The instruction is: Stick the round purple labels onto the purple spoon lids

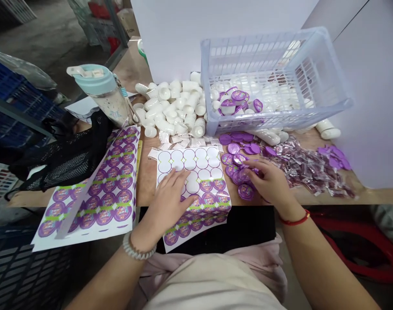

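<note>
My left hand [173, 198] lies flat with stretched fingers on a sheet of round purple stickers [206, 200]. The upper rows of that sheet show bare white circles, and its lower end hangs over the table edge. To the right, my right hand [269, 178] bends over a small pile of purple lids [245, 191], several with a printed sticker on top. Its thumb and forefinger are closed at a purple lid [244, 174]; the other fingers curl under and are partly hidden.
A translucent crate [277, 116] holds white cups and purple-lidded cups. White cups [173, 107] are heaped left of it, small clear packets [306, 165] right. More sticker sheets [109, 202], a black mesh bag [67, 155] and a blue-topped bottle [102, 92] stand left.
</note>
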`<state>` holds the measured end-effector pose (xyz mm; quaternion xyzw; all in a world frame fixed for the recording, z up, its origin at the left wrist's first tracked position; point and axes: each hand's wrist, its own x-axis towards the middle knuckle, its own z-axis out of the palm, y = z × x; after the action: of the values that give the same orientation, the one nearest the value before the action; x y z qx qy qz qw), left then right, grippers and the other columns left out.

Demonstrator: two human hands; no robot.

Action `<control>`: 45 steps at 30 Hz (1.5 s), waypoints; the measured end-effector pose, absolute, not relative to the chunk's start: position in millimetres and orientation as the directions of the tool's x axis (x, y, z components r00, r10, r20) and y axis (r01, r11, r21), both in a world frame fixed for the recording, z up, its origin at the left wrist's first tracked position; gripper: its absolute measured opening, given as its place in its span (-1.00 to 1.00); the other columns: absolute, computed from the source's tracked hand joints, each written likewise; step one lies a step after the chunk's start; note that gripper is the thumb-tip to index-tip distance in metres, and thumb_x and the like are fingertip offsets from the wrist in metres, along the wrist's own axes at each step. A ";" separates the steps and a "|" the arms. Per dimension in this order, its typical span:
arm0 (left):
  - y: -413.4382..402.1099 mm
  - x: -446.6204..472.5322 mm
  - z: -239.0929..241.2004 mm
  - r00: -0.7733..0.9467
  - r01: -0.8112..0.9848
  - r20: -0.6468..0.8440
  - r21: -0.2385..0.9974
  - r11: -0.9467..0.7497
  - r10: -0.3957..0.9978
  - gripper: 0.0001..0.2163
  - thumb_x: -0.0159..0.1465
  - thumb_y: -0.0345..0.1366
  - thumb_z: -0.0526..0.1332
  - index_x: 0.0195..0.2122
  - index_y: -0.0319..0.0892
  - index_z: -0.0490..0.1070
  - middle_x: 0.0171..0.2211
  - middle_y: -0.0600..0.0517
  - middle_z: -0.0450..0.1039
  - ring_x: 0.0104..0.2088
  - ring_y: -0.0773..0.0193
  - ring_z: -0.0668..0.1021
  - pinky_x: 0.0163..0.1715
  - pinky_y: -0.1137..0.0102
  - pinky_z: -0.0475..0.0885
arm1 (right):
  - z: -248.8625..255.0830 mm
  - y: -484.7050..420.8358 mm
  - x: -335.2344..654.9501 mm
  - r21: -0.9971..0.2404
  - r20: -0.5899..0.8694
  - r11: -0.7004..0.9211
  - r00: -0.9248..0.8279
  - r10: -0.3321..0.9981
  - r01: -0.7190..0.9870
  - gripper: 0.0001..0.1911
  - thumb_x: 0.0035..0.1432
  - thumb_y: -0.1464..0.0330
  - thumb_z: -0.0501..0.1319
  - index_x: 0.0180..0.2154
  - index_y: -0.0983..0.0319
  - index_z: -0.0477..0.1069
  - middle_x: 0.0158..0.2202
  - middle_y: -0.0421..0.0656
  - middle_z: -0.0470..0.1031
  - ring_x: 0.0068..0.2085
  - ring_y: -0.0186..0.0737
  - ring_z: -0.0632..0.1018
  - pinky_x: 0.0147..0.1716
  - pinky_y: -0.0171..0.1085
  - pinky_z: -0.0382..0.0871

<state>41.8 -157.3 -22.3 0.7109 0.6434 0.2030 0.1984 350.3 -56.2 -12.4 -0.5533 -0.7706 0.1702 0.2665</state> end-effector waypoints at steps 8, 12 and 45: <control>-159.3 37.9 -28.4 0.125 0.863 0.019 0.491 -0.118 0.992 -0.43 0.41 -0.12 0.28 0.40 -0.13 0.28 0.42 -0.17 0.33 0.49 -0.15 0.24 0.44 -0.11 0.18 | -23.9 0.2 390.7 -0.291 0.121 0.197 -0.168 0.978 0.936 -0.69 0.26 0.24 0.26 -0.12 0.27 0.69 -0.25 0.01 0.57 -0.23 0.00 0.56 -0.12 -0.09 0.44; -159.9 37.9 -29.6 0.130 0.875 0.010 0.468 -0.120 0.991 -0.44 0.41 -0.12 0.26 0.39 -0.15 0.30 0.44 -0.18 0.29 0.50 -0.17 0.21 0.44 -0.13 0.17 | -27.3 20.3 394.9 -0.298 0.027 0.229 -0.231 0.973 0.927 -0.76 0.24 0.30 0.27 -0.21 0.28 0.68 -0.29 -0.03 0.61 -0.26 -0.10 0.54 -0.20 -0.19 0.39; -158.5 79.6 -0.1 -0.044 0.381 0.026 0.924 -0.007 0.999 -0.46 0.37 -0.14 0.36 0.34 -0.07 0.31 0.31 -0.15 0.45 0.34 0.02 0.45 0.38 0.06 0.30 | 53.4 -43.0 329.4 -0.679 -0.038 0.235 -0.353 0.935 0.695 -0.78 0.19 0.16 0.34 -0.38 0.18 0.54 -0.44 -0.14 0.53 -0.44 -0.20 0.42 -0.41 -0.21 0.23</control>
<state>79.6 -158.5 -0.1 0.5797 0.5951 0.4095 0.3770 329.4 -43.0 53.4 -0.5351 -0.7616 0.3104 0.1930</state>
